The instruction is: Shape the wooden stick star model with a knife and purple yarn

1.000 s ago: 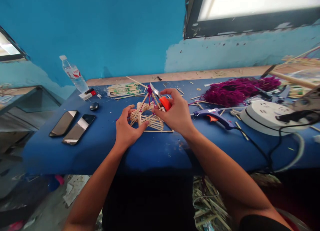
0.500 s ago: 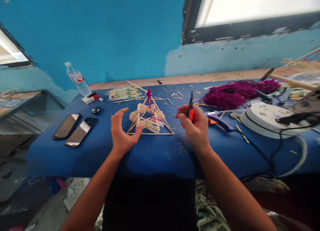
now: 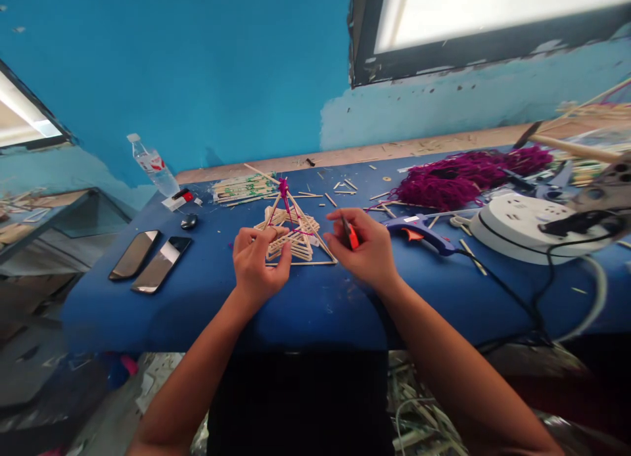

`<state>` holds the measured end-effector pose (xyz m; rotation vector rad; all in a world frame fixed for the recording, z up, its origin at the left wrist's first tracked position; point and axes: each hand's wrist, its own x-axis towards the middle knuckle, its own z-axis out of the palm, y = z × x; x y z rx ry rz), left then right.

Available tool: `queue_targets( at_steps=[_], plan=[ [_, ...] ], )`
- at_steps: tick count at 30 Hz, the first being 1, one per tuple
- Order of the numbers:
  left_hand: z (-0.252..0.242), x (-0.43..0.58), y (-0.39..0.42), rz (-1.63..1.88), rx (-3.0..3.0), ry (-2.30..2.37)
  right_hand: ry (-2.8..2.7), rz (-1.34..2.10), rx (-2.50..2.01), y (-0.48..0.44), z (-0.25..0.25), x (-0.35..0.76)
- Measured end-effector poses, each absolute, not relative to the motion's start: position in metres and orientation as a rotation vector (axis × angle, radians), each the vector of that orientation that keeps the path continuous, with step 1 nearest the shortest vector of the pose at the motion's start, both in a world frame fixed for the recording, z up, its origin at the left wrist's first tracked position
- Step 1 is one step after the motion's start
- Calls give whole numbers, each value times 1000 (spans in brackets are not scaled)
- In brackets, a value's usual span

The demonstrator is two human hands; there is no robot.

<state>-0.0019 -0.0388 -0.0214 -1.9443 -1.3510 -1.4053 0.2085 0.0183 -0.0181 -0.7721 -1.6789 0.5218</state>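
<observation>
On the blue desk [image 3: 315, 318]: left hand [image 3: 259, 262], fingers bent at the left side of a pale wooden-stick pyramid frame [image 3: 300, 247], grip unclear; right hand [image 3: 367, 246], holding a dark-bladed orange knife [image 3: 353, 238]; behind, pale green-printed sticks [image 3: 241, 188].

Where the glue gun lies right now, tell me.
In the head view, the glue gun lies on the blue table, right of centre, between the right hand and the white socket block, nearer than the purple yarn.

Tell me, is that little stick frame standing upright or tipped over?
The stick frame is upright: its base sits on the blue table, and its peak, wrapped in purple yarn, points up.
</observation>
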Motion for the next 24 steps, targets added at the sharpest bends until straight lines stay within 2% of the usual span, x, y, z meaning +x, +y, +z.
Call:
queue_targets(
  at_steps=[3, 10, 24],
  plan=[
    [-15, 10, -35, -1287, -2011, -1383, -1589, 636, -772, 18, -20, 209],
    [-2, 28, -28, -1020, -2070, -1466, -1581, 662, -777, 11, -29, 212],
    [23, 39, -23, -936, -2056, -1901, -1518, 731, -630, 13, -37, 217]
  ],
)
